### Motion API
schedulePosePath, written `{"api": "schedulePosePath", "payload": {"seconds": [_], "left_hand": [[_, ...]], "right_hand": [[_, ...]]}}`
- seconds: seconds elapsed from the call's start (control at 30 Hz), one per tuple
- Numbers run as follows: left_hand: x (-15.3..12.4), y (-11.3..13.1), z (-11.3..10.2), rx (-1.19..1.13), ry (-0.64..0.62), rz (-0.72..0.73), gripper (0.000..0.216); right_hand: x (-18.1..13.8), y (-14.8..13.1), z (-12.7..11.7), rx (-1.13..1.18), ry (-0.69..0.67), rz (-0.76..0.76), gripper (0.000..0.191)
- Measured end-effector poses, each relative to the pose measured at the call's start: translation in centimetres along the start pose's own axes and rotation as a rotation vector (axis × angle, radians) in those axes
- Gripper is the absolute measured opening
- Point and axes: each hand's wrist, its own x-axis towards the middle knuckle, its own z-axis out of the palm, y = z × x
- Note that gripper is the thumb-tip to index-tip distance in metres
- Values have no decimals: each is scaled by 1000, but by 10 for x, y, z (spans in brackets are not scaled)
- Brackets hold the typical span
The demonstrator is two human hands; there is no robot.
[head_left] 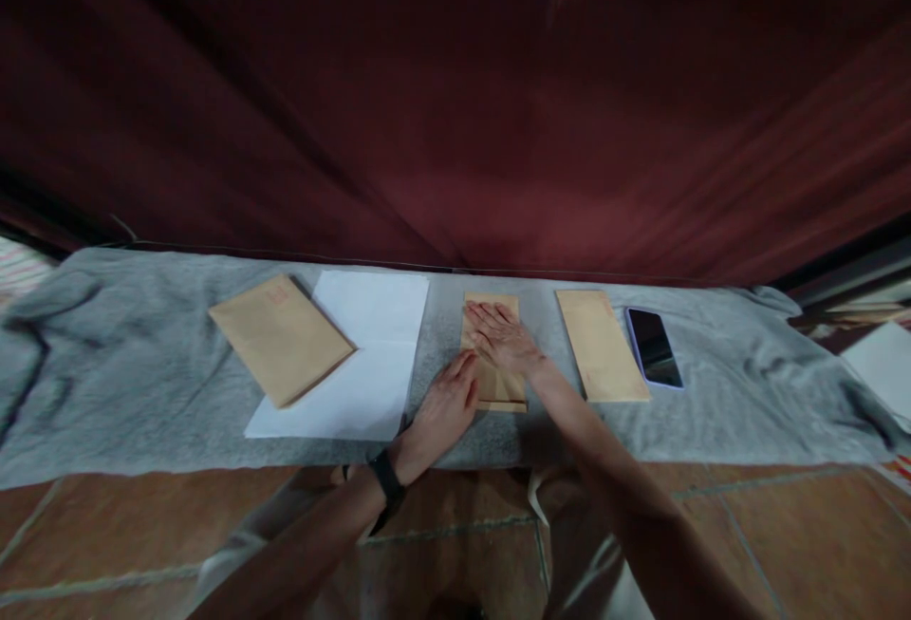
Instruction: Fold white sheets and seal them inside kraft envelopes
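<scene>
A narrow brown envelope (498,392) lies in the middle of a grey cloth (142,392). My right hand (502,335) lies flat on top of it, fingers stretched out and together, pressing down. My left hand (445,408) rests with its fingers extended at the envelope's left edge; a black watch sits on that wrist. Neither hand grips anything.
A larger brown envelope (281,340) lies at an angle over white paper sheets (362,364) to the left. Another narrow brown envelope (602,345) and a dark phone (653,347) lie to the right. A dark red curtain (455,98) hangs behind. Tiled floor (106,535) runs in front.
</scene>
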Motion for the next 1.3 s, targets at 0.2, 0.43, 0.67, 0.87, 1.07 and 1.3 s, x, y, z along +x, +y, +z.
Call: {"api": "schedulePosePath", "payload": {"seconds": [0.2, 0.43, 0.67, 0.87, 1.07, 1.3], "left_hand": [[10, -8, -2, -111, 131, -65, 48], [22, -18, -5, -151, 157, -159, 52], [26, -21, -5, -137, 139, -157, 48], [24, -18, -8, -130, 90, -129, 39], [11, -12, -5, -54, 18, -10, 54], [-8, -10, 1, 188, -44, 112, 67]], "right_hand": [[-10, -10, -3, -10, -94, -71, 58], [-28, -15, 2, 99, -152, -118, 57], [-58, -22, -4, 217, -206, -139, 58], [-82, -30, -12, 249, -185, -210, 52], [-92, -34, -8, 161, -67, -235, 43], [-98, -31, 5, 76, -45, -172, 52]]}}
